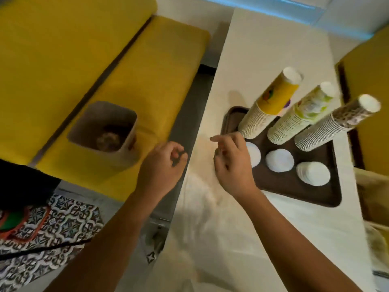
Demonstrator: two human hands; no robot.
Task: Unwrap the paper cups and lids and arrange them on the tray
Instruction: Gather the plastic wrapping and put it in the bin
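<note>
A brown tray sits on the white table at the right. Three upside-down paper cup stacks stand at its back: yellow, green-patterned and brown-patterned. Three white lid stacks lie in front of them: left, middle, right. Clear plastic wrap lies crumpled on the table below my hands. My left hand has its fingers curled, thumb against fingertips, at the wrap's upper edge. My right hand hovers beside the tray's left edge, index finger out and the others bent.
A brown square bin with something dark inside stands on the yellow bench to the left. A grey gap runs between bench and table. Patterned floor tiles show at the lower left.
</note>
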